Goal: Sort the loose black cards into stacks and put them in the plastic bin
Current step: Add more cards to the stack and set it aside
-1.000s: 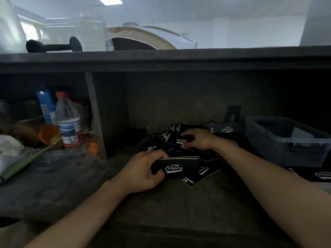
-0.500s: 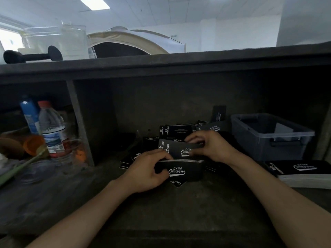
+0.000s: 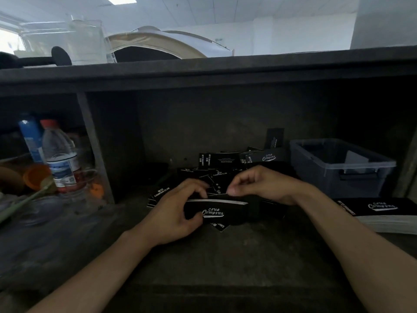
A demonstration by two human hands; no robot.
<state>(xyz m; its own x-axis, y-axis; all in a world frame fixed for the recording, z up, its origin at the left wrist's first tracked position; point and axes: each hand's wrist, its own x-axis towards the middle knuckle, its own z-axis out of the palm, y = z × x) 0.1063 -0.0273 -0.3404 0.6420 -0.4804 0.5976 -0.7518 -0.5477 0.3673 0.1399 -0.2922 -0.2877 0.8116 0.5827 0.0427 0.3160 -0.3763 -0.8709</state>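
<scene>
While the left hand grips a stack of black cards just below the middle of the frame, thumb on the near face and fingers curled over the top edge, the right hand hovers just right of it with its fingers bent down toward the stack's top. Whether those fingers pinch a single card or merely touch the edge is too dark to tell. The step in hand looks like gathering: one more card being added to the held stack, or the stack being squared. Behind both hands, at the centre, the loose cards lie in a jumbled pile with faces turned every way, so the sorting seems far from finished. The plastic bin sits at the right of the frame, well apart from the hands, and no black cards can be made out inside it; a squared block of cards rests on the shelf in front of the bin, at the right edge. Bottles stand at the far left behind a divider. The next move probably calls for the right hand to seat or align the top card, then reach back into the pile for another, turning it to match before the stack goes to the bin.
</scene>
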